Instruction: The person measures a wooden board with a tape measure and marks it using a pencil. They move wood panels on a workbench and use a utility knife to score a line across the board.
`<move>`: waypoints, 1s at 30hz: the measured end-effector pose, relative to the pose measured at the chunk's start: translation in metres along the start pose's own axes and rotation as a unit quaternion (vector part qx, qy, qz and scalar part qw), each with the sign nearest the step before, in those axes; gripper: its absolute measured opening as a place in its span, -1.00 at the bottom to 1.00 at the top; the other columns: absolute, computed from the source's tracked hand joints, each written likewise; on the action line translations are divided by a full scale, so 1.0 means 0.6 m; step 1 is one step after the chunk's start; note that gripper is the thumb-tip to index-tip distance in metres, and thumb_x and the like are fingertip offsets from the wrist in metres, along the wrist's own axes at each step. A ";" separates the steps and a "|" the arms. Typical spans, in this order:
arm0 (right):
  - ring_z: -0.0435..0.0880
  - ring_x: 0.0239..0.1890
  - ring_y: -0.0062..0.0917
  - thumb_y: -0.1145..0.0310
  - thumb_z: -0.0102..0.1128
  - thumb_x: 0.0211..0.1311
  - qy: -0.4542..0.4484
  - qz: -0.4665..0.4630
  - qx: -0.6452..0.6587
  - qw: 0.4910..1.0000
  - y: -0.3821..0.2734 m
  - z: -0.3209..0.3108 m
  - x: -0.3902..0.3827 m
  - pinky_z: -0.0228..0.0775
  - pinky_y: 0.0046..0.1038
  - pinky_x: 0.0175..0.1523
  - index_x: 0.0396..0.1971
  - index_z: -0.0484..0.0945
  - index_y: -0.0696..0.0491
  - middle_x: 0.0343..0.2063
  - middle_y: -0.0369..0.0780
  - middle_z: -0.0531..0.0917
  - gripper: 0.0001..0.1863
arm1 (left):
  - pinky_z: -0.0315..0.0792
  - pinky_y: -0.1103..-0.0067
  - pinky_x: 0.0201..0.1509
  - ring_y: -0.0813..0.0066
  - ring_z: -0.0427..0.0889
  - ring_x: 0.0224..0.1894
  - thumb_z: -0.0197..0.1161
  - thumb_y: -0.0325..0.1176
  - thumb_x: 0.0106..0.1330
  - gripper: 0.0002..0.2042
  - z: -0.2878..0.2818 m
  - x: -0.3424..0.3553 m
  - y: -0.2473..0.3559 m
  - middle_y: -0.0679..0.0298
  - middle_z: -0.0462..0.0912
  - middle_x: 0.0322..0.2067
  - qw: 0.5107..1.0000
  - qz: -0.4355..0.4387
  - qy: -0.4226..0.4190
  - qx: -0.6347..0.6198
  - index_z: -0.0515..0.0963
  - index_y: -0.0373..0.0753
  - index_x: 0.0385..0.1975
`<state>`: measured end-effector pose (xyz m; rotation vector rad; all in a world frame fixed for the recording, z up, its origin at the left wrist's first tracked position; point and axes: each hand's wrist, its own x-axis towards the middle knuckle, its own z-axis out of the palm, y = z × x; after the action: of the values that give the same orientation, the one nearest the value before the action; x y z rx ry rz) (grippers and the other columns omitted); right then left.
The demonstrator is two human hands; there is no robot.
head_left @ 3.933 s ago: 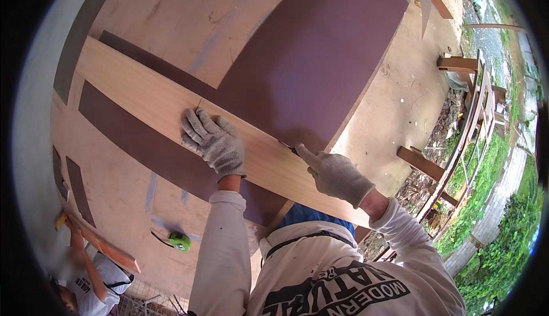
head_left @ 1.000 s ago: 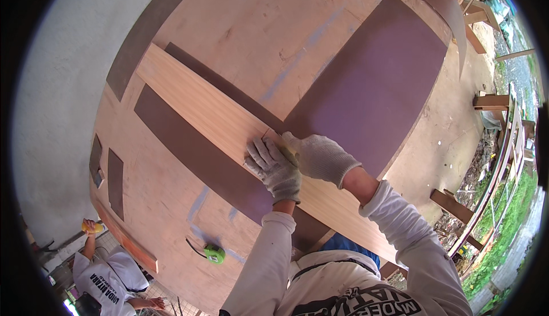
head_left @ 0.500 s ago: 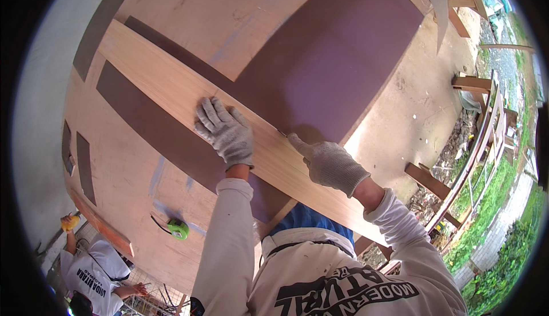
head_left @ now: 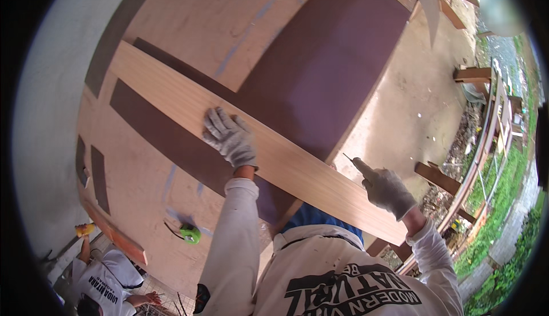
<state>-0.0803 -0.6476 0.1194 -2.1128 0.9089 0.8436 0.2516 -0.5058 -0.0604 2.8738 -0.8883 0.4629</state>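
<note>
A long pale wood-grain board (head_left: 297,167) lies slantwise over a dark brown sheet (head_left: 320,64) on the plywood work surface. My left hand (head_left: 230,139), in a grey knit glove, rests flat on the board with its fingers stretched forward. To the right, my gloved right hand (head_left: 389,191) is closed around a thin pointed tool (head_left: 347,158), its index finger laid along it. Only the slim tip shows, so its exact kind is unclear. That tip hangs beyond the sheet's right edge, apart from the board.
A green tape measure (head_left: 190,235) sits on the plywood at lower left. Narrow dark offcuts (head_left: 99,179) lie farther left. Another person (head_left: 108,276) is at the lower left corner. Wooden supports (head_left: 437,179) and a curved rail stand at the right, beside grass.
My right hand has moved right and off the board's edge, taking the pointed tool away from the dark sheet. My left hand still presses the board, and the view has shifted slightly.
</note>
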 end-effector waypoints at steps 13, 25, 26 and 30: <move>0.78 -0.05 -0.03 0.31 0.09 0.53 0.101 -0.200 0.108 0.969 -0.282 -0.014 0.328 0.60 -0.07 0.11 0.60 0.21 0.00 -0.12 0.07 0.76 -0.32 | -0.13 -0.18 0.63 -0.07 0.00 0.67 0.22 -0.06 0.45 -0.31 0.003 -0.004 -0.012 -0.02 0.20 0.54 0.995 -0.008 -0.089 -0.053 0.27 -0.34 0.47; 0.79 -0.14 0.00 0.27 0.05 0.55 0.087 -0.217 0.082 0.969 -0.298 -0.023 0.361 0.61 -0.06 0.04 0.57 0.24 0.05 -0.21 0.08 0.77 -0.35 | -0.15 -0.24 0.60 -0.15 -0.01 0.66 0.16 -0.11 0.48 -0.33 -0.010 0.006 -0.011 -0.09 0.18 0.53 0.991 -0.001 -0.097 -0.094 0.19 -0.35 0.47; 0.79 -0.14 0.00 0.27 0.05 0.55 0.086 -0.220 0.080 0.968 -0.306 -0.027 0.358 0.61 -0.06 0.04 0.57 0.24 0.05 -0.21 0.08 0.77 -0.35 | -0.13 -0.26 0.59 -0.16 0.01 0.66 0.16 -0.10 0.49 -0.34 -0.007 0.005 -0.014 -0.09 0.20 0.52 0.993 0.000 -0.085 -0.081 0.20 -0.35 0.47; 0.81 -0.12 -0.04 0.37 0.15 0.40 0.058 -0.196 0.044 0.978 -0.335 -0.042 0.345 0.65 -0.08 -0.03 0.51 0.31 0.10 -0.21 0.07 0.78 -0.33 | -0.08 -0.30 0.56 -0.19 0.06 0.64 0.17 -0.07 0.49 -0.33 -0.002 -0.003 -0.022 -0.09 0.24 0.50 0.997 0.010 -0.067 -0.047 0.21 -0.36 0.45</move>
<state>0.1981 -0.6330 0.0406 -2.1796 0.5437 0.4716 0.2575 -0.4935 -0.0596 2.8397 -0.9342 0.2250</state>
